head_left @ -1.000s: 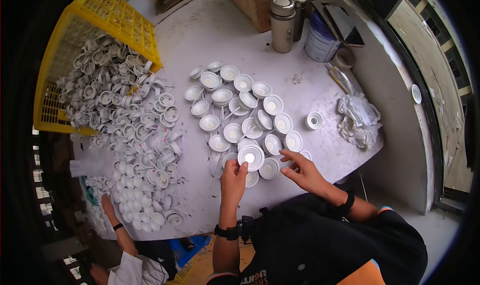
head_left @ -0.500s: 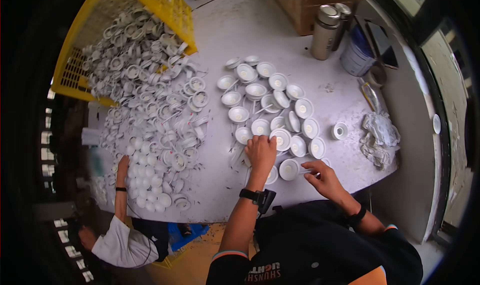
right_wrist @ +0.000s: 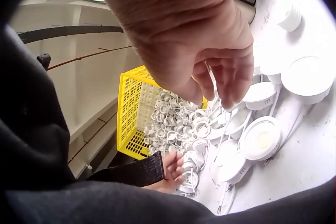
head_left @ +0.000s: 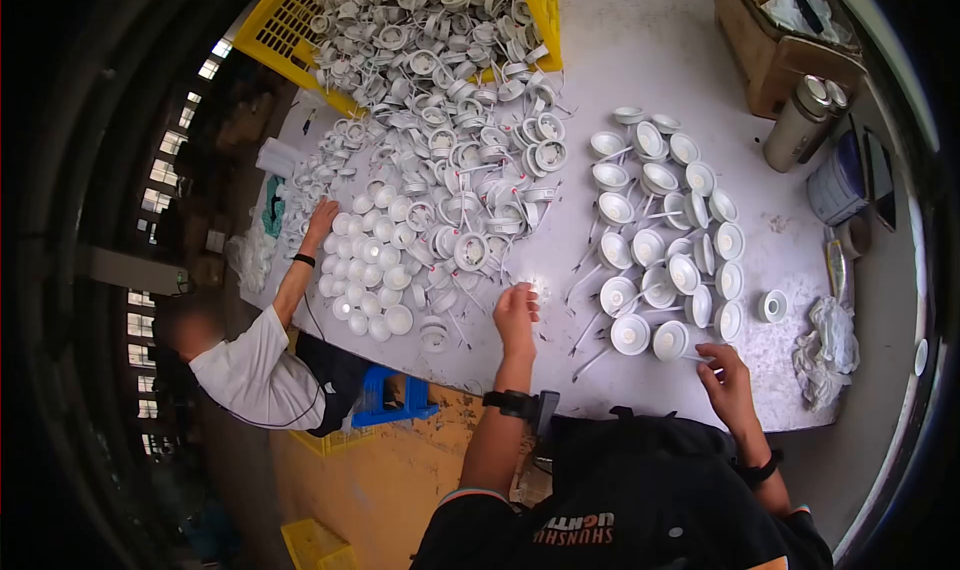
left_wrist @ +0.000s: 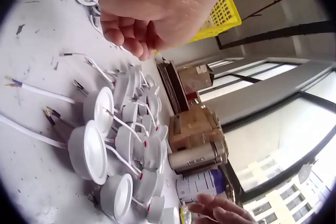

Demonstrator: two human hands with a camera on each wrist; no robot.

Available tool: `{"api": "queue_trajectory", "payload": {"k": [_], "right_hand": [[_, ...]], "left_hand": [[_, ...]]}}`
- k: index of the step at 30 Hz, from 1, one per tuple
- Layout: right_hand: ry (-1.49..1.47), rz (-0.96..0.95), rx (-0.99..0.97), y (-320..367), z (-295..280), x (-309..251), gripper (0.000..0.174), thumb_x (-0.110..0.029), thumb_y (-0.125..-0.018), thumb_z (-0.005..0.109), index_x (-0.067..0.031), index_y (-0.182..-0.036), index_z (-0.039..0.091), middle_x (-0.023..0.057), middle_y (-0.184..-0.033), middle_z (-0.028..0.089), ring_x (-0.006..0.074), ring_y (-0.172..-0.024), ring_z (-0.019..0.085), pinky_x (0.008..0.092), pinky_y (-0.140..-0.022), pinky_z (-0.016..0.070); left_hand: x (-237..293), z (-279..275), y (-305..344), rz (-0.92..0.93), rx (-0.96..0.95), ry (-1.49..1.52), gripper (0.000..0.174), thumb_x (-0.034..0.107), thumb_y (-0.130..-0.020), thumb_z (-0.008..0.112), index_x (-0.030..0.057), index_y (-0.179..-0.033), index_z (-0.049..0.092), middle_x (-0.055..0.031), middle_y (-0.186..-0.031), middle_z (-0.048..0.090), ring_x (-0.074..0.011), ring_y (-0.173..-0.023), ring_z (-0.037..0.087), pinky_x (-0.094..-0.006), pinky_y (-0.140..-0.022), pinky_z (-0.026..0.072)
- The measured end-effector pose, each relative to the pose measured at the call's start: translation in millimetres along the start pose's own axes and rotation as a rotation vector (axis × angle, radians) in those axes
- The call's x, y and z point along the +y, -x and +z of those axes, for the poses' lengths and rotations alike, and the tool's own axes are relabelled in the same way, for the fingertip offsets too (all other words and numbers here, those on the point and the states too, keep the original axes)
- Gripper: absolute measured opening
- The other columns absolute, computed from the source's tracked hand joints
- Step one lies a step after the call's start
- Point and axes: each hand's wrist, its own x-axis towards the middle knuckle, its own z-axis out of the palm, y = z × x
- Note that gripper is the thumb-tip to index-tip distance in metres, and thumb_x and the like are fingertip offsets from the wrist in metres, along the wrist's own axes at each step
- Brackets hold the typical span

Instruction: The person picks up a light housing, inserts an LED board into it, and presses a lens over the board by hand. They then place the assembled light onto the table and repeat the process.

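My left hand (head_left: 517, 315) hovers over the table between two groups of white lamp parts, its fingers loosely curled around nothing visible. A pale, bright patch lies on the table beside those fingers. At the front of the right-hand group, my right hand (head_left: 728, 375) pinches a white cable (head_left: 694, 358) that runs from a round white downlight (head_left: 670, 341). The right wrist view shows that hand's thumb and fingers close together, partly hiding the cable. Several more downlights (head_left: 647, 248) stand in rows, faces tilted up, with bare-ended cables trailing left.
A yellow crate (head_left: 545, 20) spills ring-shaped white housings (head_left: 470, 252) across the table. White domed covers (head_left: 370, 255) sit nearer another person's hand (head_left: 322, 220). At right are a lone white part (head_left: 772, 306), crumpled plastic (head_left: 828, 350), a steel flask (head_left: 797, 125), a bucket (head_left: 838, 180) and a cardboard box (head_left: 775, 60).
My left hand set a downlight down among the others, let go and moved left towards the housings. My right hand closed on a cable at the front. The head view swung left.
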Motion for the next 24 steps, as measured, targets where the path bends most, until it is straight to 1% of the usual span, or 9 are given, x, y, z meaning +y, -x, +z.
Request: {"api": "queue_trajectory", "payload": {"k": [2, 4, 7, 11, 13, 15, 19, 21, 24], "right_hand": [[0.021, -0.021, -0.015, 2.6, 0.4, -0.9, 0.026, -0.005, -0.080, 0.059, -0.0032, -0.105, 0.057, 0.0109, -0.097, 0.057, 0.0193, -0.073, 0.057, 0.0283, -0.058, 0.0463], [0.065, -0.081, -0.024, 2.5, 3.6, -3.9, 0.026, -0.005, -0.079, 0.059, -0.0033, -0.105, 0.057, 0.0119, -0.096, 0.057, 0.0202, -0.073, 0.058, 0.0283, -0.058, 0.0464], [0.073, -0.083, -0.037, 3.5, 4.8, -11.1, 0.026, -0.005, -0.079, 0.060, -0.0034, -0.105, 0.058, 0.0126, -0.095, 0.057, 0.0210, -0.073, 0.059, 0.0285, -0.058, 0.0466], [0.090, -0.086, -0.037, 5.9, 5.3, -17.3, 0.025, -0.005, -0.079, 0.060, -0.0035, -0.104, 0.059, 0.0129, -0.093, 0.057, 0.0214, -0.073, 0.059, 0.0288, -0.059, 0.0469], [0.076, -0.069, -0.026, 7.7, 4.2, -19.4, 0.024, -0.006, -0.080, 0.060, -0.0036, -0.104, 0.059, 0.0125, -0.094, 0.057, 0.0208, -0.074, 0.059, 0.0285, -0.059, 0.0470], [0.056, -0.051, -0.012, 5.2, 5.6, -21.5, 0.024, -0.006, -0.080, 0.060, -0.0037, -0.104, 0.059, 0.0121, -0.094, 0.058, 0.0203, -0.074, 0.059, 0.0283, -0.060, 0.0471], [-0.146, 0.023, -0.060, -0.9, 10.8, -34.1, 0.025, -0.010, -0.082, 0.059, -0.0045, -0.107, 0.059, 0.0085, -0.095, 0.061, 0.0153, -0.074, 0.058, 0.0273, -0.065, 0.0470], [-0.248, -0.002, -0.211, -5.5, 13.2, -55.3, 0.029, -0.012, -0.083, 0.059, -0.0056, -0.112, 0.057, 0.0069, -0.097, 0.060, 0.0134, -0.077, 0.057, 0.0263, -0.067, 0.0465], [-0.372, -0.097, -0.257, -9.4, 23.7, -86.2, 0.033, -0.014, -0.084, 0.059, -0.0071, -0.117, 0.054, 0.0053, -0.102, 0.057, 0.0119, -0.084, 0.055, 0.0252, -0.070, 0.0451]], "left_hand": [[3.9, -31.5, -41.1, -0.035, 0.204, 0.161, 0.035, 0.032, -0.080, 0.061, 0.0069, -0.104, 0.051, -0.0053, -0.095, 0.055, -0.0152, -0.075, 0.053, -0.0295, -0.060, 0.0406], [16.5, -42.8, -72.1, -0.090, 0.342, 0.247, 0.038, 0.035, -0.082, 0.059, 0.0052, -0.104, 0.051, -0.0070, -0.092, 0.055, -0.0189, -0.071, 0.057, -0.0305, -0.053, 0.0415], [25.5, -49.8, -96.3, -0.122, 0.265, 0.128, 0.041, 0.038, -0.081, 0.060, 0.0049, -0.103, 0.051, -0.0093, -0.092, 0.056, -0.0213, -0.074, 0.060, -0.0313, -0.053, 0.0422], [15.6, -62.0, -113.2, -0.136, 0.187, 0.104, 0.029, 0.022, -0.079, 0.060, 0.0045, -0.101, 0.050, -0.0110, -0.091, 0.057, -0.0225, -0.072, 0.062, -0.0305, -0.055, 0.0460], [31.8, -54.1, -78.7, -0.147, 0.167, 0.097, 0.028, 0.013, -0.078, 0.057, 0.0033, -0.103, 0.049, -0.0105, -0.090, 0.057, -0.0217, -0.073, 0.062, -0.0286, -0.057, 0.0475], [33.9, -45.5, -41.5, 0.019, 0.097, 0.260, 0.031, 0.010, -0.077, 0.056, 0.0023, -0.106, 0.048, -0.0106, -0.091, 0.057, -0.0217, -0.073, 0.062, -0.0274, -0.058, 0.0484], [54.4, -7.5, 59.8, 0.192, -0.045, 0.052, 0.030, 0.004, -0.079, 0.054, -0.0019, -0.107, 0.047, -0.0101, -0.093, 0.058, -0.0223, -0.076, 0.062, -0.0282, -0.061, 0.0505], [50.8, 9.8, 96.6, 0.196, -0.130, 0.005, 0.029, 0.004, -0.079, 0.054, -0.0023, -0.106, 0.046, -0.0103, -0.093, 0.057, -0.0213, -0.076, 0.061, -0.0288, -0.061, 0.0506], [49.6, 40.8, 147.4, 0.235, -0.290, -0.054, 0.023, 0.003, -0.080, 0.054, -0.0018, -0.101, 0.045, -0.0113, -0.092, 0.057, -0.0204, -0.076, 0.061, -0.0298, -0.064, 0.0515]]}}
